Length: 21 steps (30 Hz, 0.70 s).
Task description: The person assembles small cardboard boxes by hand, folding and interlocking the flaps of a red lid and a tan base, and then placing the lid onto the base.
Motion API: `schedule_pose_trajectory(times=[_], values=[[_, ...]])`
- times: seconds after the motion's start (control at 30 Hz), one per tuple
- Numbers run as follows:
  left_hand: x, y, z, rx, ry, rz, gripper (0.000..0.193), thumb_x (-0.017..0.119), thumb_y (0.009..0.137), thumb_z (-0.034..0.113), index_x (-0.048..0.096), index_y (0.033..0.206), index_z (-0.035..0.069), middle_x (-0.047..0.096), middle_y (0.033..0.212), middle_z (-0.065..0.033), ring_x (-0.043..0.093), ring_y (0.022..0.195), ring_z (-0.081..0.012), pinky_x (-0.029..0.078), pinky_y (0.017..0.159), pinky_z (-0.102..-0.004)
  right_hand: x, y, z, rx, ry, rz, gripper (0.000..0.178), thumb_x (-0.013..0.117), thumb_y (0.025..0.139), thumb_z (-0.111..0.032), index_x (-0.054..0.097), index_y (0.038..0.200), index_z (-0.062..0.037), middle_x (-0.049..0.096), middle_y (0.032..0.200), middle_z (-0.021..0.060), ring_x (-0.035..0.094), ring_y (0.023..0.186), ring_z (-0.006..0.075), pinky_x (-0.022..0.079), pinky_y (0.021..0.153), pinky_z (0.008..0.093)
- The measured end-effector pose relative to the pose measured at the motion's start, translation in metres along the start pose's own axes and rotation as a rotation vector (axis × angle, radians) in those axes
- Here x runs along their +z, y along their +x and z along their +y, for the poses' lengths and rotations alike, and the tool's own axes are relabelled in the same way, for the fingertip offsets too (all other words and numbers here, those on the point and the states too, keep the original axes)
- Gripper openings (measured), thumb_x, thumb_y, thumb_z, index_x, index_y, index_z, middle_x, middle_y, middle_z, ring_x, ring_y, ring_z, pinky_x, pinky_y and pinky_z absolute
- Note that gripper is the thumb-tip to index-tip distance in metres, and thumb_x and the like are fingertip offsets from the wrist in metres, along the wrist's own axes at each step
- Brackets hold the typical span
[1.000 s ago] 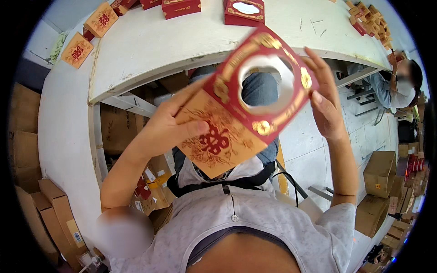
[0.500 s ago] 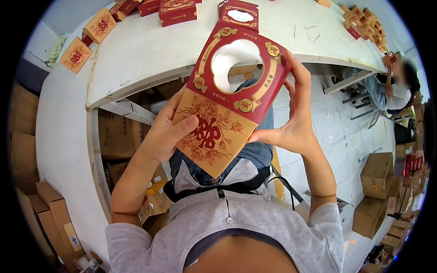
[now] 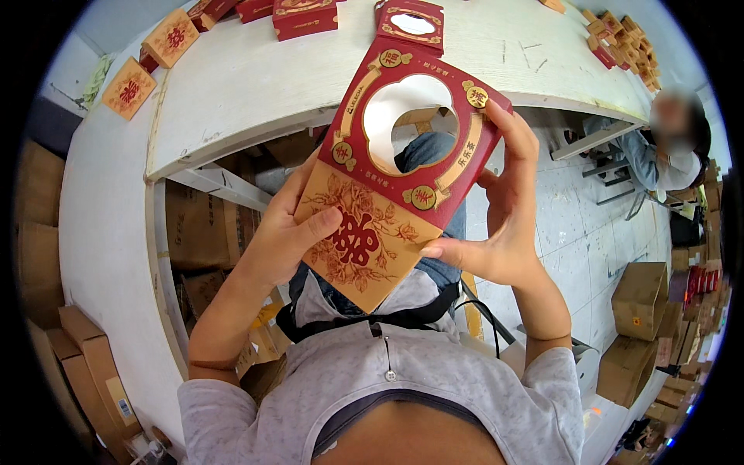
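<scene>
Held over my lap are a red box sleeve (image 3: 372,184) with a flower-shaped cut-out and a smaller orange gift box (image 3: 333,260) with a dark red emblem and floral print. The orange box meets the sleeve's near edge; whether part of it lies inside cannot be made out. My left hand (image 3: 293,225) grips the orange box, its thumb on the printed face and the other fingers hidden behind. My right hand (image 3: 508,201) holds the sleeve's right side, fingers at the upper right corner and thumb at the near corner by the orange box. Legs show through the cut-out.
On the white table (image 3: 256,101) lie a flat stack of red sleeves (image 3: 418,43), red boxes (image 3: 306,23) and orange boxes (image 3: 130,89) at the far left. A pile of orange boxes (image 3: 620,43) stands far right. Another person (image 3: 678,147) sits right; cardboard cartons (image 3: 639,298) stand on the floor.
The sleeve and orange box have moved slightly right and nearer. The cut-out shows more of my leg through it now. Both hands keep their hold.
</scene>
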State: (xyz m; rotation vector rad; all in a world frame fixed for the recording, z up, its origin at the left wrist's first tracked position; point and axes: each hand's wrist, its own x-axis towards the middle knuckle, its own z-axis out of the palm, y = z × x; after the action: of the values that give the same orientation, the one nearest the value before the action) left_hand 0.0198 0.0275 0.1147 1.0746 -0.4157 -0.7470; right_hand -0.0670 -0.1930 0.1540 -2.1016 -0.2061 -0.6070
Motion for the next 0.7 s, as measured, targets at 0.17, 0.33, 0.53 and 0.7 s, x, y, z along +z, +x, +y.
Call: schedule_pose_trajectory(times=[0.17,0.33,0.53,0.7], values=[[0.007,-0.009,0.002,0.018,0.005,0.001,0.072,0.063,0.082,0.020,0.021,0.137,0.001,0.041,0.129,-0.0105,0.044,0.117,-0.0167,0.037,0.096,-0.0311,0.001,-0.006,-0.011,0.021,0.038,0.005,0.113,0.084,0.048,-0.033,0.018,0.136,-0.0087,0.020,0.135,0.0113,0.028,0.126,0.0271,0.046,0.090,0.0399],[0.006,-0.021,0.008,-0.054,0.025,0.007,0.081,0.065,0.080,0.020,0.014,0.139,0.003,0.037,0.132,-0.0112,0.040,0.120,-0.0179,0.035,0.098,-0.0317,0.005,-0.012,-0.024,-0.018,0.086,-0.002,0.113,0.085,0.049,-0.029,0.017,0.136,-0.0069,0.019,0.136,0.0127,0.028,0.127,0.0278,0.044,0.092,0.0405],[-0.002,-0.030,0.005,-0.080,0.067,-0.230,0.103,0.074,0.071,0.018,0.000,0.141,0.008,0.028,0.137,-0.0111,0.034,0.125,-0.0192,0.031,0.101,-0.0347,0.000,-0.012,-0.041,-0.016,0.047,-0.102,0.108,0.084,0.051,-0.026,0.019,0.135,-0.0060,0.018,0.135,0.0125,0.027,0.127,0.0279,0.044,0.093,0.0405],[0.007,-0.029,0.006,-0.033,-0.015,-0.130,0.101,0.074,0.069,0.013,0.004,0.141,0.008,0.031,0.136,-0.0117,0.035,0.124,-0.0192,0.032,0.101,-0.0351,-0.003,-0.010,-0.044,-0.034,-0.059,-0.143,0.108,0.085,0.050,-0.029,0.021,0.135,-0.0071,0.019,0.133,0.0135,0.031,0.125,0.0285,0.044,0.093,0.0403]])
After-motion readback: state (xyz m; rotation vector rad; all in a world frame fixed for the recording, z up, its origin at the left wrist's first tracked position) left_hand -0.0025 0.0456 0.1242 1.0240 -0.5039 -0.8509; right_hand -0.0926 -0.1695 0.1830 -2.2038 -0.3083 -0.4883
